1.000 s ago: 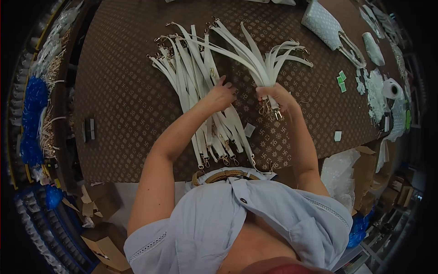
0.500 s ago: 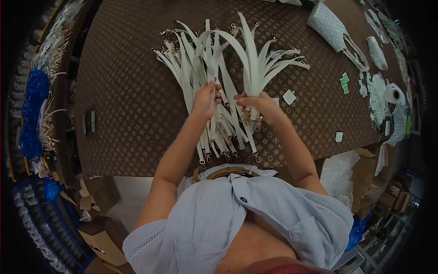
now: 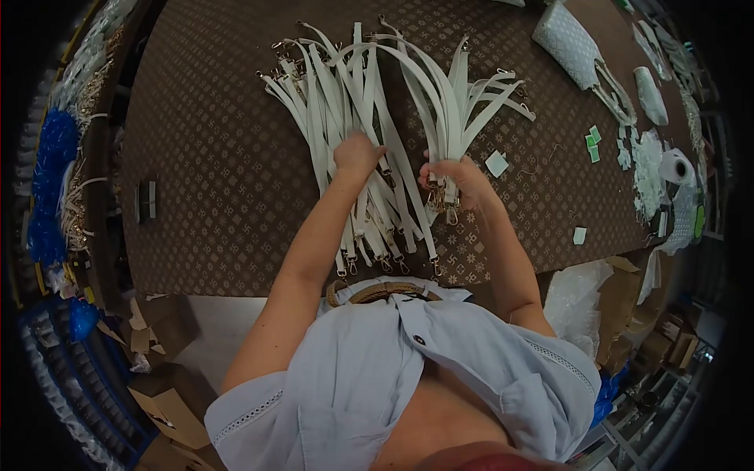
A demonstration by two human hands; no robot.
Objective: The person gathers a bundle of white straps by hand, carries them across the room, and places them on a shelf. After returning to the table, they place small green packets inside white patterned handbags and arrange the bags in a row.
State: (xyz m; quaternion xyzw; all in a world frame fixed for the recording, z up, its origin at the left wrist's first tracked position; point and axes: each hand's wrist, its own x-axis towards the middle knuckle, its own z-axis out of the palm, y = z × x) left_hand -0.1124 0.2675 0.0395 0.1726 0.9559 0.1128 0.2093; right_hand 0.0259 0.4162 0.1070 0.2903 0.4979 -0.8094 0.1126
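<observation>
Straps, white and fitted with metal clasps, were being handled at a patterned brown table (image 3: 204, 180). A pile of straps (image 3: 318, 133) was spread at the middle of the table, clasps showing at both its far and near ends. The left hand (image 3: 360, 157) was placed over the middle of this pile, back upward, with its fingers curled and its thumb pointed to the right. Whether a strap was gripped by its hidden fingers could not be told.

To the right, a bundle of straps (image 3: 450, 129) was held in the right hand (image 3: 463, 180), its fingers closed around the straps close to their near ends. Several gold clasps (image 3: 452, 215) were left hanging just below the grip, while the far ends were fanned out over the table, mostly to the far right. One strap was arched between the far part of the pile and the bundle.

Half a second earlier, a strap had been pinched upright by the left hand; by this moment the hand had been turned down onto the pile. The bundle had been kept in the right hand throughout. The change was judged to mean that attention had been returned to the pile, with the gathered straps kept in order alongside.

A white bag (image 3: 567, 45) was seen lying at the far right, with green tags (image 3: 593, 145) nearer.
</observation>
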